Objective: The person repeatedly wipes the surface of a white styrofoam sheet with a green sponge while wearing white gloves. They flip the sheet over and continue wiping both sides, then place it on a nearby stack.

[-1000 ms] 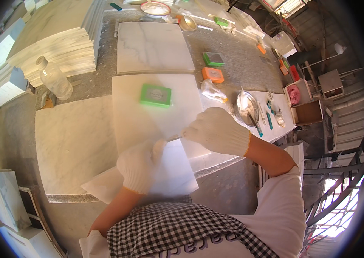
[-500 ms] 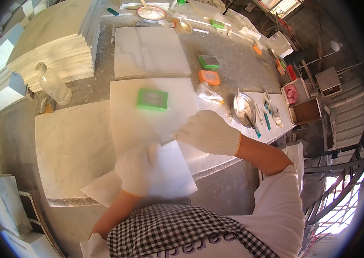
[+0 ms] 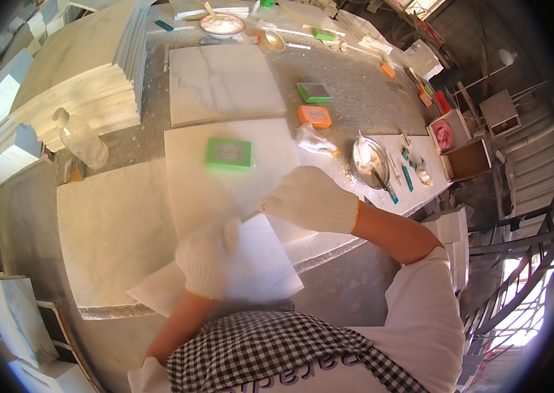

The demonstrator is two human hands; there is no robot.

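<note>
- Currently worked: white slab (image 3: 267, 259), angled at nr edge of bench (image 3: 355, 92).
- L hand (image 3: 206, 259): gloved, part-curled over slab; grip blurred, can't tell.
- R hand (image 3: 306, 200): gloved, fingers folded in nr slab's top corner; contents can't tell.
- Progress: prob. underway; slab stack (image 3: 83, 95) stands apart, done/left unclear.
- Writing: print on green block (image 3: 229, 154) & shirt (image 3: 414, 318); not transcr.

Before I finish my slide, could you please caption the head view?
Gloved left hand on a white slab, gloved right hand near its corner, green block beyond.
</note>
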